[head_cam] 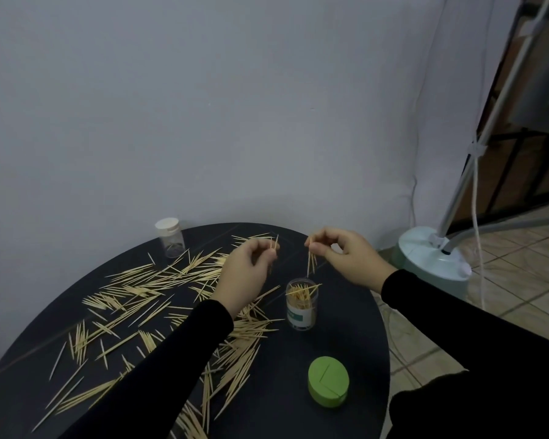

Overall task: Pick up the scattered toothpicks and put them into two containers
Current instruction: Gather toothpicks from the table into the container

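Covering the left half of the dark round table (346,359), scattered toothpicks (133,289) lay well apart from the capped container (170,237). The right hand (346,258) pinched a small bunch above the open container (302,304); the left hand (248,274) pinched 1 or 2. Misaimed tips could catch the crowded rim and spill.

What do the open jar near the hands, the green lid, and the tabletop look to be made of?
Open jar: clear plastic, probably; the toothpicks show through its wall. Green lid: matte moulded plastic, evenly coloured. Table: dark, matte; material unclear.
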